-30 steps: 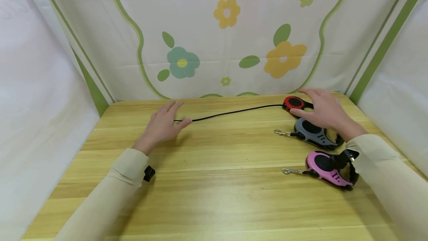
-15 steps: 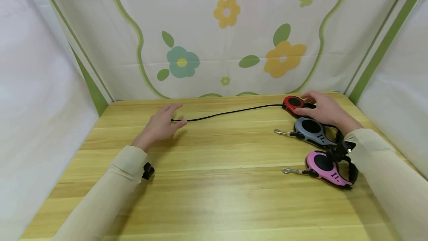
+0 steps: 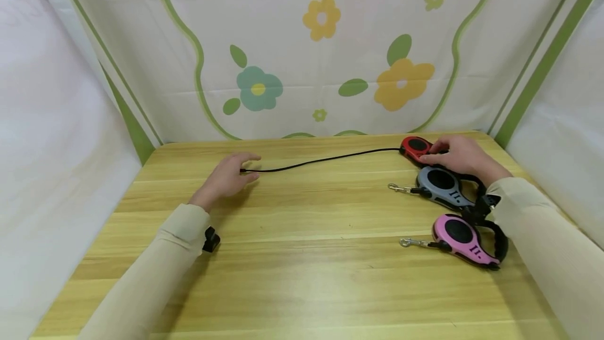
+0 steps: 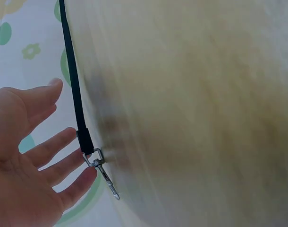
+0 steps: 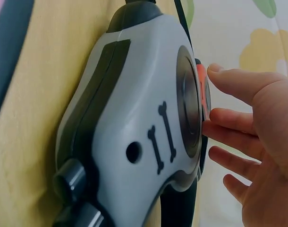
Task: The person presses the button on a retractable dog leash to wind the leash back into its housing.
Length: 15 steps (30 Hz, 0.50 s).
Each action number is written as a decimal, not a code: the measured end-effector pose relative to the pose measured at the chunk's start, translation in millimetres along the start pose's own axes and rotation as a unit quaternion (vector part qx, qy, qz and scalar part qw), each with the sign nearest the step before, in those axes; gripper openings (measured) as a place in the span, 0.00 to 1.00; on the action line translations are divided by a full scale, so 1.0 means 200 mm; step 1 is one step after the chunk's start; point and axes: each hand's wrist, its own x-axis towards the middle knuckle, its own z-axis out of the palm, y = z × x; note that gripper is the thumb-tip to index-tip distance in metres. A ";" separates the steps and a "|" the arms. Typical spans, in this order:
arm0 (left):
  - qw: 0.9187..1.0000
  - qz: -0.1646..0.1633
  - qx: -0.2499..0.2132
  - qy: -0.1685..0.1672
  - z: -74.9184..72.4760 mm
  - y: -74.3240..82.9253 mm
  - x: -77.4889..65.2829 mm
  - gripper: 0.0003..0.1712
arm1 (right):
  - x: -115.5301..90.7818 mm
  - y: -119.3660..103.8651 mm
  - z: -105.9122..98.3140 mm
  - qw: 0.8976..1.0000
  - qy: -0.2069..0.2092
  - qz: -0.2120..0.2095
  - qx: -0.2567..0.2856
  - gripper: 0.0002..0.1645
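Note:
In the head view, my left hand (image 3: 225,174) is low over the table's left part, thumb and fingers apart around the end of a black leash cord (image 3: 321,160). Its metal snap hook (image 4: 105,176) lies by the fingertips in the left wrist view. The cord runs right to a red retractable dog leash (image 3: 417,147). My right hand (image 3: 460,155) is lowered at that leash, with thumb and fingers spread at its handle side; firm contact cannot be told. Nearer, below that hand, lies a grey retractable leash (image 3: 441,182), which partly hides the red one in the right wrist view.
A pink retractable leash (image 3: 460,232) lies nearest on the right, its snap hook (image 3: 409,243) pointing left. The grey leash's hook (image 3: 398,188) also points left. A flowered curtain (image 3: 292,41) stands behind the wooden table (image 3: 302,277), with white cloth at both sides.
My right hand has come down onto the red leash's handle side, its fingers drawn in. The left hand has lowered and shifted slightly left at the cord's end. The leashes lie unmoved.

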 end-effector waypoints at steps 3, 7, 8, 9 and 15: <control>1.000 -0.004 -0.002 0.001 0.01 -0.01 0.01 0.27 | 0.01 0.01 0.01 1.000 0.000 0.000 -0.007 0.39; 1.000 -0.013 0.003 -0.003 0.03 -0.02 0.02 0.23 | 0.03 0.03 0.02 1.000 -0.009 0.001 -0.013 0.37; 1.000 -0.017 0.004 -0.004 0.03 -0.02 0.02 0.23 | 0.03 0.03 0.02 1.000 -0.012 0.001 -0.012 0.37; 1.000 -0.020 0.007 -0.004 0.03 -0.02 0.02 0.22 | 0.03 0.03 0.02 1.000 -0.016 0.003 -0.013 0.37; 0.999 -0.041 0.012 -0.001 0.01 -0.01 0.03 0.18 | 0.06 0.04 0.04 0.999 -0.031 0.015 -0.017 0.38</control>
